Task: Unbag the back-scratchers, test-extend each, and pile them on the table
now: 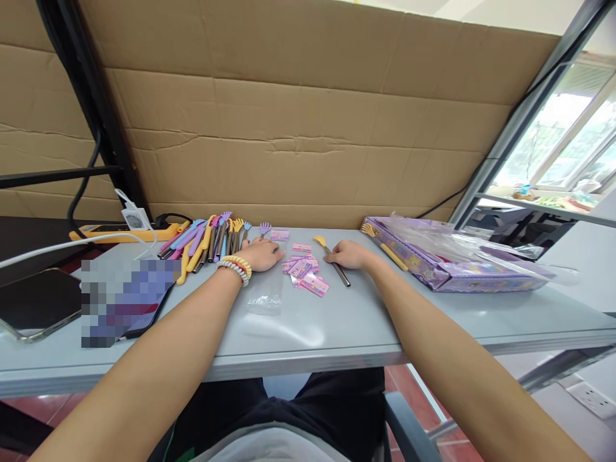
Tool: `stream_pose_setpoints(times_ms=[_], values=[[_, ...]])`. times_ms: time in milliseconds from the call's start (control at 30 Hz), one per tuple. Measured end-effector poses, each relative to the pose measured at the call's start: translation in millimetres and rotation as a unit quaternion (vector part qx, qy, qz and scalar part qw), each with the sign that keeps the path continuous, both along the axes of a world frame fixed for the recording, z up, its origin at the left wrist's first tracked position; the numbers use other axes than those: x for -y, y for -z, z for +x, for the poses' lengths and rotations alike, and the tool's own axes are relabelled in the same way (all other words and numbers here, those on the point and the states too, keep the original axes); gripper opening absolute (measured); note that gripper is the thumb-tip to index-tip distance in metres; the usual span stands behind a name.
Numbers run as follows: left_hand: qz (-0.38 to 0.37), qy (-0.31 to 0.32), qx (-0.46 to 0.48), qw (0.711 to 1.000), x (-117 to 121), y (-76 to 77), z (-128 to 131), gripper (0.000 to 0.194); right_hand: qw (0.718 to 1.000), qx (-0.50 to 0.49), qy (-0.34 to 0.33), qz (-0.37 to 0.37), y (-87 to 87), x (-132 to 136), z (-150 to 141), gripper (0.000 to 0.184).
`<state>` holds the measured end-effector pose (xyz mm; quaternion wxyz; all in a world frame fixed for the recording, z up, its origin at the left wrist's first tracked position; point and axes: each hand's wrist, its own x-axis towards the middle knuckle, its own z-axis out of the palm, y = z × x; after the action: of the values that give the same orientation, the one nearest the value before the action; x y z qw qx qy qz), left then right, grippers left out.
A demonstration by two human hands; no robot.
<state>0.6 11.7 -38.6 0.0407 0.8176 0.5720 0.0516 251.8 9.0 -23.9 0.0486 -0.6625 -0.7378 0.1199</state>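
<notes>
My right hand [349,255] pinches the handle of a back scratcher with a yellow claw head [320,240] and a metal shaft lying on the table. My left hand [260,255], with beaded bands at its wrist, rests palm down with the fingers apart. Just beyond its fingers shows the head of a purple back scratcher [265,228]; the rest of it is hidden. A clear plastic bag [265,298] lies flat beside and partly under this hand. Small pink printed cards [303,266] lie scattered between my hands. Left of them is a pile of back scratchers [206,240] in several colours.
A purple box [443,273] with clear plastic bags [433,237] on it stands at the right; a yellow back scratcher [392,255] leans against its side. At the left are a phone [41,301], a partly blurred item [128,305], and a power strip [103,231] with a white cable. Cardboard [308,115] walls the back.
</notes>
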Motion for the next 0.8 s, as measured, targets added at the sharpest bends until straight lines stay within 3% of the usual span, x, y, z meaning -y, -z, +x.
stream_pose_setpoints(times_ms=[267,433,533,600,700,800], values=[[0.029,-0.003,-0.004,1.0,-2,-0.3,-1,0.051,0.999,-0.028,0.01,0.022,0.9,0,0,0.033],[0.133,0.026,0.075,0.988,8,-11.7,8,0.05,0.977,-0.169,0.04,0.119,-6.6,8,-11,0.031],[0.137,0.115,0.12,0.977,21,-21.6,19,0.05,0.946,-0.269,0.041,0.176,-7.2,13,-26,0.035],[0.129,0.167,0.15,0.966,30,-25.7,28,0.046,0.916,-0.361,0.025,0.172,-4.9,16,-38,0.035],[0.126,0.182,0.165,0.961,41,-26.5,41,0.043,0.853,-0.513,-0.006,0.101,-0.7,19,-52,0.033],[0.135,0.155,0.163,0.965,46,-23.8,48,0.04,0.796,-0.602,-0.026,0.054,0.9,21,-56,0.036]])
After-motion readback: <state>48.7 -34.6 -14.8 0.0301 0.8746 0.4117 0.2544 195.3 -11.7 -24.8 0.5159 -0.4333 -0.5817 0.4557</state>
